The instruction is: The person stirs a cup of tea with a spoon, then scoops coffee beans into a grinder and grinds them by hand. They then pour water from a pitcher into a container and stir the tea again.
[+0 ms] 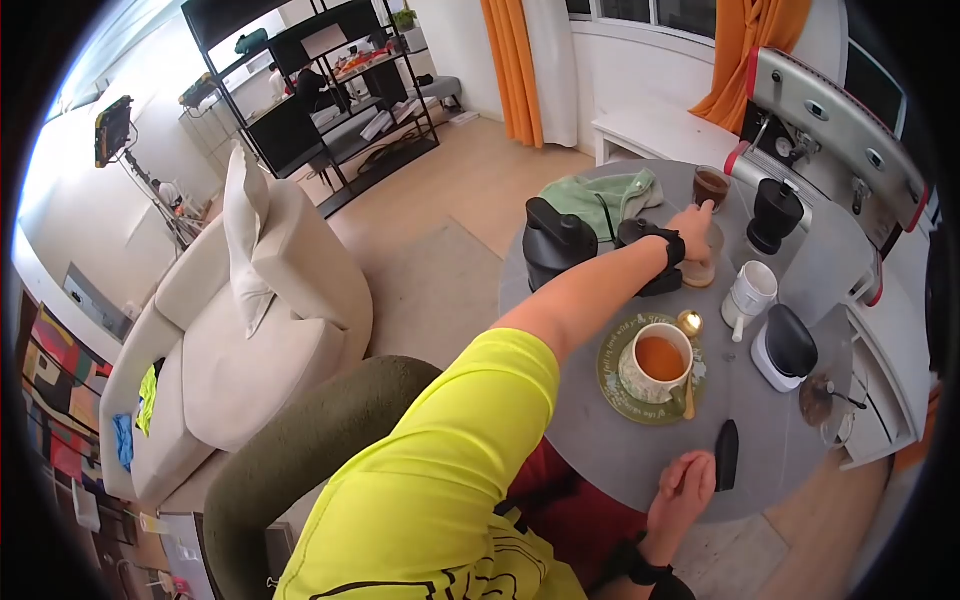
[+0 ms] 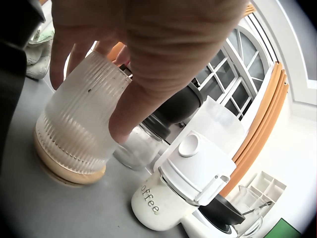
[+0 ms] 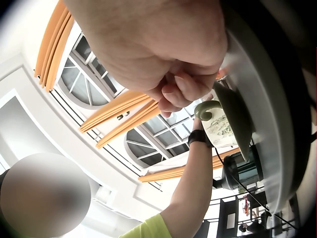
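Observation:
My left hand (image 1: 692, 232) reaches across the round table and holds a ribbed clear glass (image 2: 79, 116), thumb on one side and fingers on the other. Under that glass is a round wooden base (image 2: 69, 171). Just beyond these fingers stands a glass of brown liquid (image 1: 711, 186). My right hand (image 1: 684, 482) rests at the table's near edge with its fingers loosely curled and nothing in it. Beside it lies a long black object (image 1: 728, 455). Between the hands, a patterned cup of amber liquid (image 1: 660, 360) sits on a green plate (image 1: 622, 395) with a gold-coloured spoon (image 1: 690, 402).
A black kettle (image 1: 560, 245) and a green cloth (image 1: 600, 195) occupy the table's far left. To the right are a black grinder (image 1: 774, 215), a white coffee mug (image 1: 750, 295) and a black-and-white device (image 1: 784, 348). An espresso machine (image 1: 835, 120) stands behind.

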The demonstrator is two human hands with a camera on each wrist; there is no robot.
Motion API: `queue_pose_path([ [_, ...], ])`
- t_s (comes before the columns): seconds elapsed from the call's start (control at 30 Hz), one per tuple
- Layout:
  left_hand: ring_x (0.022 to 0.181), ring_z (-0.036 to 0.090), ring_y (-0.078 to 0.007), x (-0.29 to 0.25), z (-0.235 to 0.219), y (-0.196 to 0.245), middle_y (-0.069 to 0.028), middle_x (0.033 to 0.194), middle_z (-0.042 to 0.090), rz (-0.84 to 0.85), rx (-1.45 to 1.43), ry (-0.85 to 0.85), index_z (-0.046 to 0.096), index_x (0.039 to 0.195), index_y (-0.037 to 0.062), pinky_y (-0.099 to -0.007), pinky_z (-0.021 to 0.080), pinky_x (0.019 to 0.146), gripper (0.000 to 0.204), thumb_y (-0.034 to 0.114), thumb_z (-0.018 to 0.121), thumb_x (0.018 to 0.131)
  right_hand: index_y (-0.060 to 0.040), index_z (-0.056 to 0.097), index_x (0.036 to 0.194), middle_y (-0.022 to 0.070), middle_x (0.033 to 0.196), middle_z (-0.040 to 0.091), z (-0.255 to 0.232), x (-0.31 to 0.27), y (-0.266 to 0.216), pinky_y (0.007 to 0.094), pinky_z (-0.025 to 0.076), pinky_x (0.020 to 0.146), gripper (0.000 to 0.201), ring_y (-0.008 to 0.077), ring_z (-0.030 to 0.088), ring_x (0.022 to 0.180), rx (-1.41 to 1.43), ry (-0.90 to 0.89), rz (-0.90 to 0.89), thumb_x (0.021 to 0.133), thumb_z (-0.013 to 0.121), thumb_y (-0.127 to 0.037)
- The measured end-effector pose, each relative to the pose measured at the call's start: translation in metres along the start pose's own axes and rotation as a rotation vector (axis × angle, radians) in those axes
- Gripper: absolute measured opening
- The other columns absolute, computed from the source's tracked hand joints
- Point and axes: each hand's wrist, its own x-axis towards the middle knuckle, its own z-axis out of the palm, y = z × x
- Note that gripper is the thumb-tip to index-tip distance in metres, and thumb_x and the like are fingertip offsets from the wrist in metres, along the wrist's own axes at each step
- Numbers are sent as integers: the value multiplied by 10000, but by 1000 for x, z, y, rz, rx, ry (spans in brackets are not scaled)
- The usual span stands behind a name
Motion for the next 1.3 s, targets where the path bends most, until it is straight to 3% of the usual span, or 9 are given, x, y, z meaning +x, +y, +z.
queue_pose_path([
  [0.3,1041,583,-402,1,-36,34,-255,1125,552,23,118,72,399,1225,14,-440,504,868,841,240,835,541,-40,491,862,6,611,412,2,-3,-2,203,262,462,251,64,344,505,7,-32,-26,1015,436,-232],
  [0.4,1071,577,-384,7,-52,35,-240,1237,533,-31,170,-136,375,1330,23,-410,494,879,965,283,847,530,-41,492,857,3,604,409,2,-2,0,205,253,460,251,64,338,499,11,-22,-32,1015,434,-227],
  [0.53,1109,568,-362,8,-55,24,-205,1250,559,-123,-225,-190,427,1314,14,-373,473,924,972,334,857,502,-32,503,857,-4,594,404,-1,-2,-1,209,242,460,247,61,330,493,-1,-12,-22,1012,437,-213],
  [0.67,1121,554,-372,10,-50,17,-226,1286,519,182,-124,45,368,1365,20,-388,452,945,1017,304,840,510,-17,524,879,-6,585,403,0,-1,-2,213,246,468,239,58,334,499,0,-59,-26,1007,450,-204],
  [0.87,1088,565,-384,-3,-72,40,-259,1185,567,86,243,10,346,1379,47,-397,467,908,993,323,805,543,-34,508,895,-3,606,412,-5,0,-1,215,244,469,242,63,332,503,-38,-77,-11,1016,427,-227],
  [0.97,1076,573,-378,-5,-79,41,-251,1211,551,-33,14,-200,297,1414,60,-405,473,894,1044,319,798,535,-11,543,890,-3,605,428,-2,0,-3,202,251,474,237,57,339,513,18,-53,-2,1006,453,-197],
  [1.1,1095,568,-371,-3,-66,40,-250,1230,545,-179,-205,-220,299,1414,59,-407,477,897,1046,342,796,538,-9,543,894,-2,608,431,-3,-1,-3,197,247,471,237,55,340,513,15,-56,3,1007,451,-196],
  [1.17,1104,562,-367,0,-60,40,-251,1238,538,17,60,-10,299,1415,56,-411,478,901,1049,344,798,539,-9,542,898,-2,606,433,-3,0,-3,198,245,468,238,53,340,511,14,-75,-1,1007,450,-200],
  [1.3,1125,549,-364,-6,-69,52,-254,1248,530,12,286,-60,298,1416,58,-406,469,920,1045,321,802,539,-10,543,901,-1,606,434,-3,0,-3,198,243,463,239,51,338,510,30,-72,-14,1009,446,-200],
])
